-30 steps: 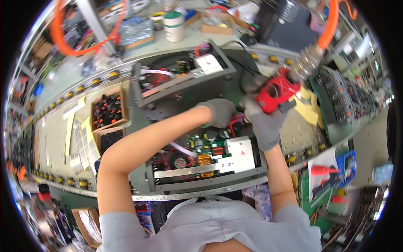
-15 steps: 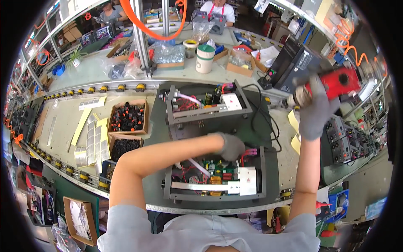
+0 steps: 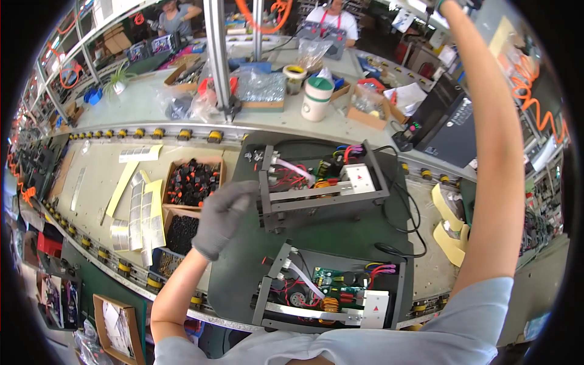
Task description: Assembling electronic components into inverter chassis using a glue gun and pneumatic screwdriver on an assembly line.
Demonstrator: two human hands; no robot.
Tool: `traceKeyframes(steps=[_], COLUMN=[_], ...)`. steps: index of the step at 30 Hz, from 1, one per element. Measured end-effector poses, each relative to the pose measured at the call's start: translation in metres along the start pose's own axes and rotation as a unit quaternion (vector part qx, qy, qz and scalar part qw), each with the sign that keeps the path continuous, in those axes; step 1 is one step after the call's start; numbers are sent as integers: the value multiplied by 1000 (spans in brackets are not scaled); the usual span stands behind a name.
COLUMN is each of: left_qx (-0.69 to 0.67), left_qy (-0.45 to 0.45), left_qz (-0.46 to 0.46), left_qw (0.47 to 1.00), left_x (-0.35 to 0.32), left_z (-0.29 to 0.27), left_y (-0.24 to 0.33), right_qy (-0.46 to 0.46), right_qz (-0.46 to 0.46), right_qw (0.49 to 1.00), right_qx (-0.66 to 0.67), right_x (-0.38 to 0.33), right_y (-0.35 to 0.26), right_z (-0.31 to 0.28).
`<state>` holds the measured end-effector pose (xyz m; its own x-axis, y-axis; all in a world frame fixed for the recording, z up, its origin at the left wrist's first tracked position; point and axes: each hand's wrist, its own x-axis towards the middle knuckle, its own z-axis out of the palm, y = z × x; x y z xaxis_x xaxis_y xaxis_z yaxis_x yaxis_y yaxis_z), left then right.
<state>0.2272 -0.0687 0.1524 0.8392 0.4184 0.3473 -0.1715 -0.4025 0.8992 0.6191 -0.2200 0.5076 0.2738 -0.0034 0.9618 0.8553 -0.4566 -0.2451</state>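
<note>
Two open grey metal chassis lie on the dark green mat [image 3: 243, 286], their tops off. The far chassis [image 3: 328, 210] and the near chassis [image 3: 283, 316] both show circuit boards, copper coils, red wires and a white plate. My left hand [image 3: 222, 220], in a grey glove, is beside the far chassis's left end, fingers curled together. Whether they hold a small part cannot be made out. My right forearm [image 3: 496, 152] reaches far up on the right; its hand is cut off by the upper edge.
Left of the mat are a box of black-and-orange parts [image 3: 193, 182], a box of small black parts [image 3: 181, 232] and label sheets [image 3: 146, 213]. A black cable [image 3: 420, 228] loops off the right side. Behind stand a white-and-green cup [image 3: 316, 100] and a metal post [image 3: 218, 55].
My left hand has moved left from above the near chassis. My right arm has swung up; the red power tool it held is out of sight. The whole view has shifted.
</note>
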Motion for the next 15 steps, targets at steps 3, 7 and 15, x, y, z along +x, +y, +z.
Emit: traceKeyframes(steps=[3, 7, 15], left_qx=[0, -74, -220], left_qy=[22, -75, -181], left_qz=[-121, -228, -436], left_qw=[992, 968, 854], left_x=[-12, -11, -5], left_z=[-28, -27, -9], left_y=[-31, -62, -69], right_qy=[-38, -72, -44], right_qz=[66, 84, -210], right_qw=[997, 991, 966], right_qx=[-33, -73, -146], right_x=[19, 6, -153], right_y=[10, 74, 93], right_z=[41, 88, -1])
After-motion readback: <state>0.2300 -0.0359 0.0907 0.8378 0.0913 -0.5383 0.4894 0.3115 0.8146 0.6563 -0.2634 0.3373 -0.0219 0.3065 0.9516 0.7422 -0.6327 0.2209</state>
